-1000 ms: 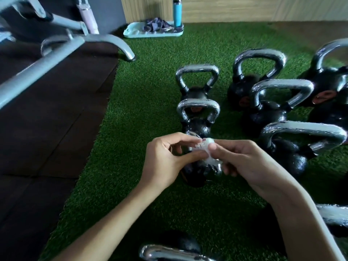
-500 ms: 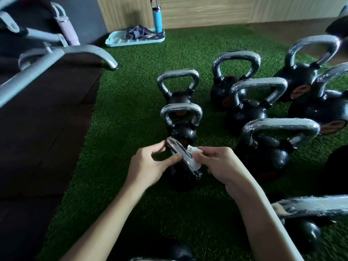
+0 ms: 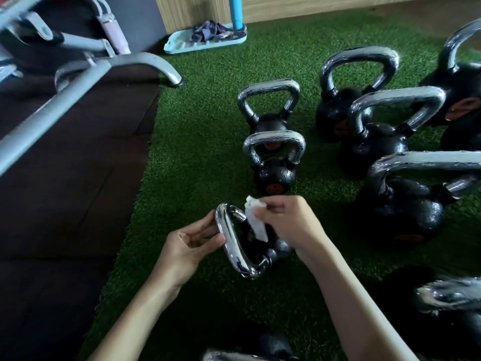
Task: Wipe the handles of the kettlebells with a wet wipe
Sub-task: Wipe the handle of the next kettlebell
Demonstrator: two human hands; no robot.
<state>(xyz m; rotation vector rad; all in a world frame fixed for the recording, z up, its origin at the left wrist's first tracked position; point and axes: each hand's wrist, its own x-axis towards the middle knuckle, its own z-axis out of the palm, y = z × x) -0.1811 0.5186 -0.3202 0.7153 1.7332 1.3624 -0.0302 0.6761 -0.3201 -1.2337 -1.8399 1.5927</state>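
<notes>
A person's left hand [image 3: 191, 244] and right hand [image 3: 290, 225] work on a small black kettlebell [image 3: 260, 250] at lower centre of the frame. It stands on green artificial turf [image 3: 203, 142] and is tipped so that its chrome handle [image 3: 229, 241] leans toward the left. The left fingers [image 3: 208, 227] and thumb are curled around the long bar of the handle and pinch it. The right fingers [image 3: 263, 212] pinch the top of a white wet wipe [image 3: 256, 224], which hangs down in a narrow strip just inside the loop of the handle, against the black body; whether it touches the chrome cannot be told.

Two more small kettlebells stand upright in a line above the hands, the nearer one [image 3: 274, 175] just beyond the right hand and the farther one [image 3: 268, 121] behind it. Larger kettlebells crowd the right of the frame, among them one [image 3: 400, 212] beside the right hand, one [image 3: 374, 147] above that and another [image 3: 335, 113] farther back. Part of a further chrome handle [image 3: 447, 295] shows, blurred, at lower right.

A dark floor mat [image 3: 65, 204] borders the turf on the left, and the grey metal frame [image 3: 78, 95] of a gym machine crosses the upper left. At top centre a pale blue tray [image 3: 182, 45] against a wooden wall holds a crumpled cloth [image 3: 208, 29] and a blue bottle [image 3: 236, 11].
</notes>
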